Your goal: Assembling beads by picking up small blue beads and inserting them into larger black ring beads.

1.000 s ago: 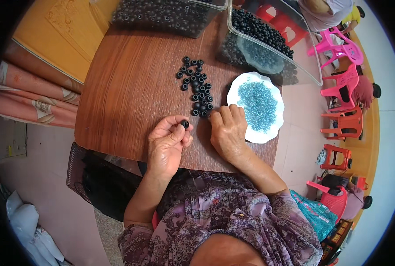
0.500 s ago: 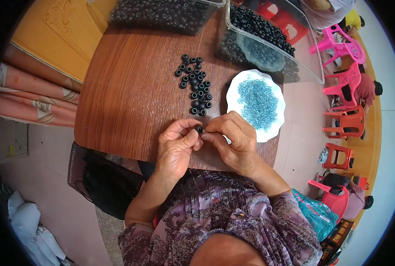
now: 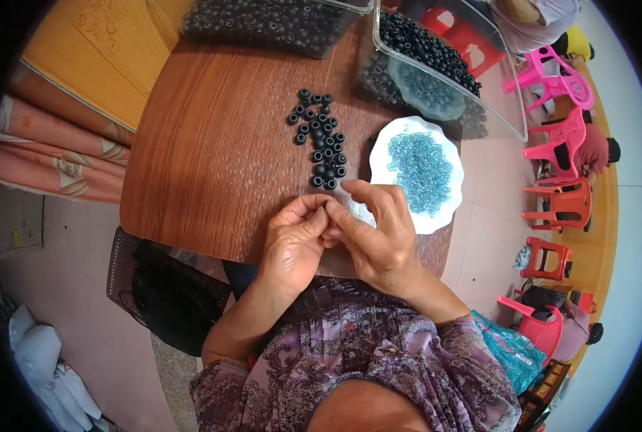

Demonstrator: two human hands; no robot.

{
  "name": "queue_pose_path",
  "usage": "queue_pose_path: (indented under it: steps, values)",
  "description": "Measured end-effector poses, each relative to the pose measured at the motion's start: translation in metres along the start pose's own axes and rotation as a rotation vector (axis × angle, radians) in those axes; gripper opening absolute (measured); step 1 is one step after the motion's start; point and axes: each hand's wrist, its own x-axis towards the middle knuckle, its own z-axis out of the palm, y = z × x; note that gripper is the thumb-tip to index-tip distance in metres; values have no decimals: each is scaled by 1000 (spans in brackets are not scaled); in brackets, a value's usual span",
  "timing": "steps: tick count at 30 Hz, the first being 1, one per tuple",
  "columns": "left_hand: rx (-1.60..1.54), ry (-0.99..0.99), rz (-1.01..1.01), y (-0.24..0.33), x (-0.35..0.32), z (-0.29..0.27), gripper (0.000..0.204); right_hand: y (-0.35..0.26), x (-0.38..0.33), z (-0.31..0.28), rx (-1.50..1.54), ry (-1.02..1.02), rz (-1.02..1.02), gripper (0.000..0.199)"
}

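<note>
head view: the fingertips (image 3: 326, 214) of both hands are pinching together narrowly over the near edge of the wooden table (image 3: 213, 165), and whatever small piece is sitting between them is too hidden to make out. the left hand (image 3: 292, 245) is curling its thumb and forefinger inward while the right hand (image 3: 378, 234) is pressing its own against them from the other side, apparently so that a tiny part is staying steady during close work.

just beyond the fingers, a loose cluster of black beads (image 3: 319, 144) is lying on the bare wood near the middle of the table, within easy reach. beside it, toward the right edge, a white scalloped plate (image 3: 447, 216) is holding a heap of small blue beads (image 3: 420, 169), its raised rim probably keeping them from rolling off.

along the far edge, a clear plastic tub (image 3: 450, 79) is tilting toward the person, black beads piling at its top and blue ones showing through its wall. another container of dark beads (image 3: 263, 21) is sitting at the far left corner.

off the table, a yellow cardboard box (image 3: 91, 50) is resting at upper left, pink patterned fabric (image 3: 47, 158) below it. pink and red plastic chairs (image 3: 558, 165) are lining the floor at right.
</note>
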Motion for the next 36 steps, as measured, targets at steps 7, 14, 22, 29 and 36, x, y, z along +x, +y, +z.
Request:
queue_pose_path:
  steps: [7, 14, 22, 29, 36]
  values:
    - [-76, -44, 11, 1, 9, -1, 18, 8, -11, -12, 14, 107, 41, 40]
    - [-101, -12, 68, -3, 14, 12, 21, 6, -17, -3, -53, 84, -39, 30]
    - [-56, -40, 93, -9, 16, 25, 22, 11, -13, 29, -110, 152, -21, 26]
    - [-88, -159, 130, -14, 18, 18, 22, 7, -12, 20, -71, 134, 73, 23]
    - [52, -59, 168, -11, 15, 12, 23, 14, -6, -19, 272, 59, 221, 19]
